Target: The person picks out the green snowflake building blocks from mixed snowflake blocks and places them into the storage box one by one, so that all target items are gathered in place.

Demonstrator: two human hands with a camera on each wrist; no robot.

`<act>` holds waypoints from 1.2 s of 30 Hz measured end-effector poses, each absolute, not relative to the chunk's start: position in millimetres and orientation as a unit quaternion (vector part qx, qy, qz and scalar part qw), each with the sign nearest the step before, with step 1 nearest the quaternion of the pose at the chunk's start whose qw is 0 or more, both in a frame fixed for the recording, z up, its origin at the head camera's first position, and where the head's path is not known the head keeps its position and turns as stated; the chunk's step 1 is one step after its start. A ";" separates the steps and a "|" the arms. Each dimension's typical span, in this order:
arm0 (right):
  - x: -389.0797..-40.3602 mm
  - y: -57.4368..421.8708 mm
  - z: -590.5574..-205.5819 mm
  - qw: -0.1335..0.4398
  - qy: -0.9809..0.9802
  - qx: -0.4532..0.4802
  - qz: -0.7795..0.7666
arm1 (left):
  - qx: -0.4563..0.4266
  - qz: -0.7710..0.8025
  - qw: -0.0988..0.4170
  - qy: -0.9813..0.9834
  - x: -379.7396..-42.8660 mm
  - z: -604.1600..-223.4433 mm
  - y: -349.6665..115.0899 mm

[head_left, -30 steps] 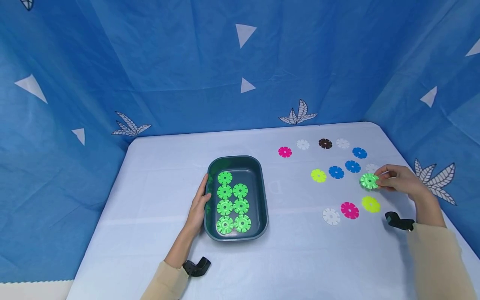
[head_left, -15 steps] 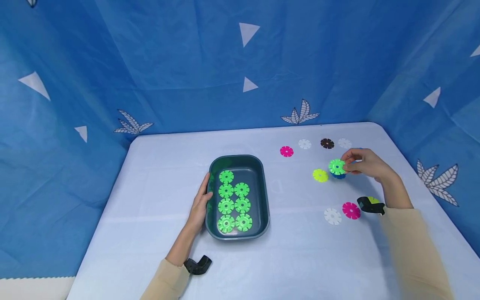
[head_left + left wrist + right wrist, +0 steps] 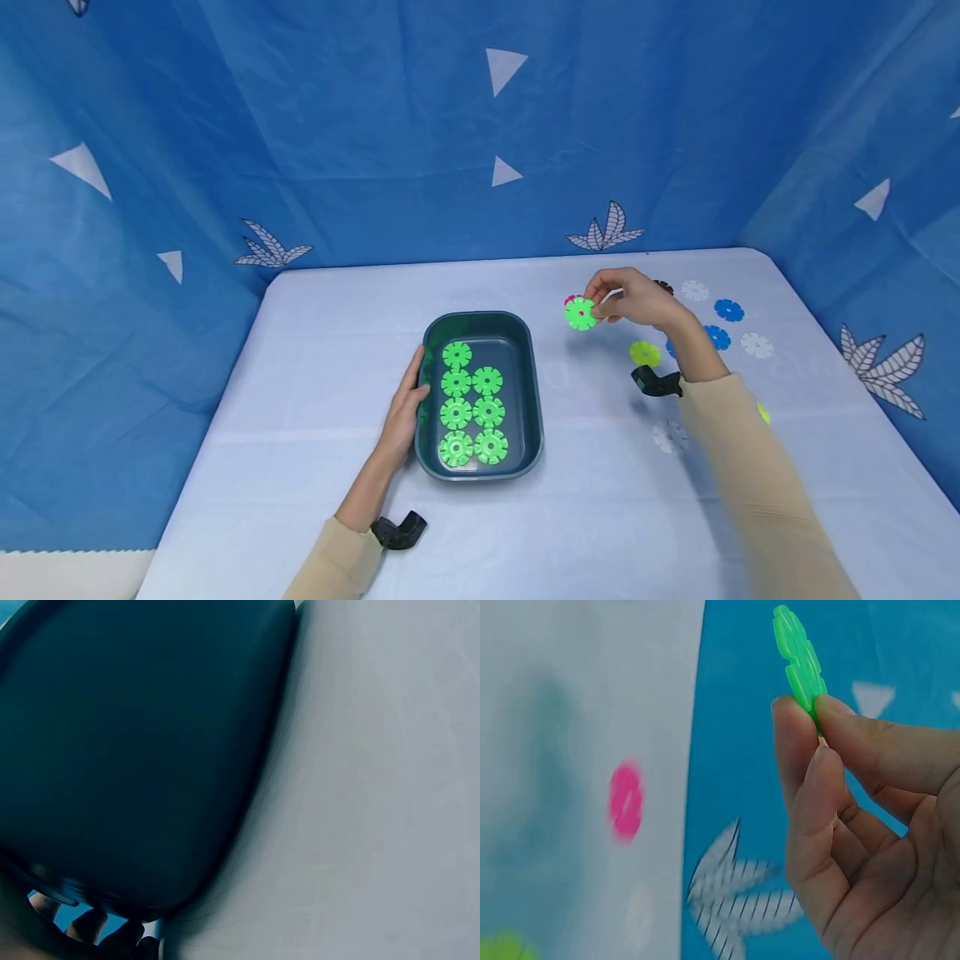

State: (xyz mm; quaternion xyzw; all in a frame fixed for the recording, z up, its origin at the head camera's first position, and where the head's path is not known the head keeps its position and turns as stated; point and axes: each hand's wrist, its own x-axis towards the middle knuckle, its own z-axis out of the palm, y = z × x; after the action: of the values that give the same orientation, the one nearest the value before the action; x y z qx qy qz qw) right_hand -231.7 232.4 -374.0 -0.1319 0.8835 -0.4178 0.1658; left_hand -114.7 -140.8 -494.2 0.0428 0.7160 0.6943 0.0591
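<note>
My right hand pinches a green notched plastic disc between thumb and fingertips, above the table to the right of the bin. In the right wrist view the green disc shows nearly edge-on. It partly covers a pink disc in the head view. My left hand holds the left wall of a dark green rectangular bin, thumb over the rim and fingers along the outside. Several green discs lie in two columns on the bin's left and middle floor.
Loose discs lie on the white tabletop at right: yellow, white, blue and brown. My right forearm hides some of them. A blue curtain closes off the back and sides.
My right hand has carried the green disc leftward from the table's right side, over the blue discs, towards the bin. The left hand and the bin have stayed put.
</note>
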 end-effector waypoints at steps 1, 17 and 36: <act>-233.3 223.1 -371.0 0.164 0.881 -0.148 -0.418 | 0.043 0.694 0.059 0.717 -114.8 -494.2 -140.5; -246.9 107.6 -380.4 0.161 0.881 -0.283 -0.342 | 0.045 0.697 0.060 0.713 -113.7 -498.1 -140.3; -238.1 77.1 -406.7 0.132 0.914 -0.279 -0.262 | 0.042 0.691 0.056 0.720 -115.4 -496.3 -142.4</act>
State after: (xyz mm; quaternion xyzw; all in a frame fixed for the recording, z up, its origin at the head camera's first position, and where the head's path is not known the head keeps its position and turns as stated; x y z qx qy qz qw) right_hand -238.1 77.1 -406.7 -0.2788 0.9143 -0.2625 0.1322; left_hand -115.4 -142.4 -496.3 0.0420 0.7197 0.6907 0.0559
